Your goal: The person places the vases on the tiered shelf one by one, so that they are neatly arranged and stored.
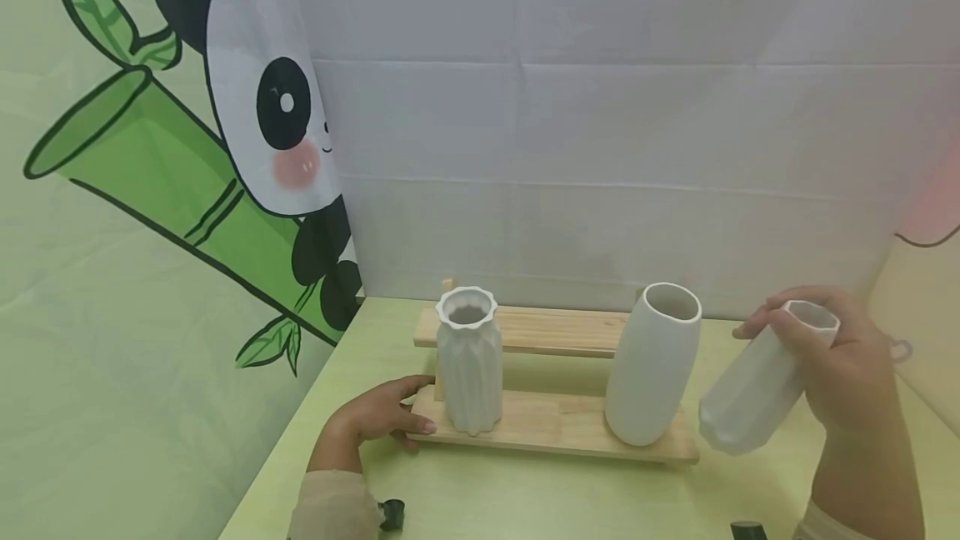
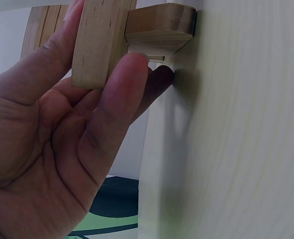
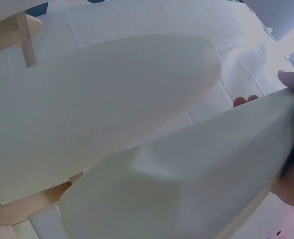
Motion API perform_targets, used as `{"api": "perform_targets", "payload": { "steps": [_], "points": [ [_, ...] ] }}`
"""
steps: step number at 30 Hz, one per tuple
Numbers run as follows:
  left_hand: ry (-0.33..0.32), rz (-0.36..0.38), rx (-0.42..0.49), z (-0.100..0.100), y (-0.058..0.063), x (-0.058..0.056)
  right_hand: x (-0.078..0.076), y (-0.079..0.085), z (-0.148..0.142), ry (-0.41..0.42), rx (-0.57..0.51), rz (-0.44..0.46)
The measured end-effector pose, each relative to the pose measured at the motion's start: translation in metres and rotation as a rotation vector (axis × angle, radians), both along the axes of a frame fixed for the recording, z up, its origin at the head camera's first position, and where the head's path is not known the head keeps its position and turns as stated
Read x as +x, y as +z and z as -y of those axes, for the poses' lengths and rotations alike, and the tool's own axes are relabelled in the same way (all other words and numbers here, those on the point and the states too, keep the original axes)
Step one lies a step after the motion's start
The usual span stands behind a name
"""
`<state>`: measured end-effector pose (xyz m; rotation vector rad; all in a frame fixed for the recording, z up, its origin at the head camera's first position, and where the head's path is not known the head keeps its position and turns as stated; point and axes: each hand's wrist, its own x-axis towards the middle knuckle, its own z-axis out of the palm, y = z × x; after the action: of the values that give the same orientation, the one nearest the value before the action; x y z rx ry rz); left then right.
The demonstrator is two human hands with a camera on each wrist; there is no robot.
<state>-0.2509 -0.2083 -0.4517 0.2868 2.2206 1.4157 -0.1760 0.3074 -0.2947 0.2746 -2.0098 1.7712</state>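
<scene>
A two-tier wooden shelf [image 1: 551,427] stands on the table. My left hand [image 1: 378,413] grips the left end of its lower board; in the left wrist view the thumb and fingers lie on either side of the board end [image 2: 99,45]. A white fluted vase [image 1: 471,373] with a scalloped rim stands upright at the left of that board. Toward its right end is a smooth white vase [image 1: 651,369]. My right hand [image 1: 851,365] holds a white faceted vase [image 1: 753,394] near its mouth, tilted, its base down-left beside the shelf. In the right wrist view the faceted vase [image 3: 186,174] overlaps the smooth one.
Behind the table [image 1: 525,498] hangs a pale, creased cloth [image 1: 600,123]. A panda and bamboo print [image 1: 285,165] covers the left side wall. The shelf's upper board [image 1: 562,330] runs behind the vases. Dark wrist-worn pieces [image 1: 392,515] show near the bottom edge.
</scene>
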Motion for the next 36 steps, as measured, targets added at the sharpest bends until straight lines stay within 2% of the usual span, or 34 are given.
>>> {"api": "perform_targets", "payload": {
  "steps": [9,14,16,19,29,36],
  "points": [
    [-0.002,0.001,0.015,0.000,-0.001,0.000,0.003,0.004,0.016,0.201,0.020,-0.194],
    [0.001,0.000,0.000,0.000,0.000,0.001,0.007,0.004,0.027,0.152,0.105,-0.168],
    [0.001,0.001,-0.001,0.000,0.000,0.001,0.009,0.005,0.032,0.108,0.152,-0.134],
    [0.005,0.007,0.007,-0.001,0.001,0.001,0.010,0.005,0.037,0.135,0.162,-0.150],
    [0.003,0.007,0.003,-0.001,0.001,0.000,0.009,0.001,0.048,0.373,0.007,-0.311],
    [0.005,0.001,-0.017,-0.001,0.002,0.000,0.006,-0.002,0.056,0.453,-0.032,-0.377]
  ]
}}
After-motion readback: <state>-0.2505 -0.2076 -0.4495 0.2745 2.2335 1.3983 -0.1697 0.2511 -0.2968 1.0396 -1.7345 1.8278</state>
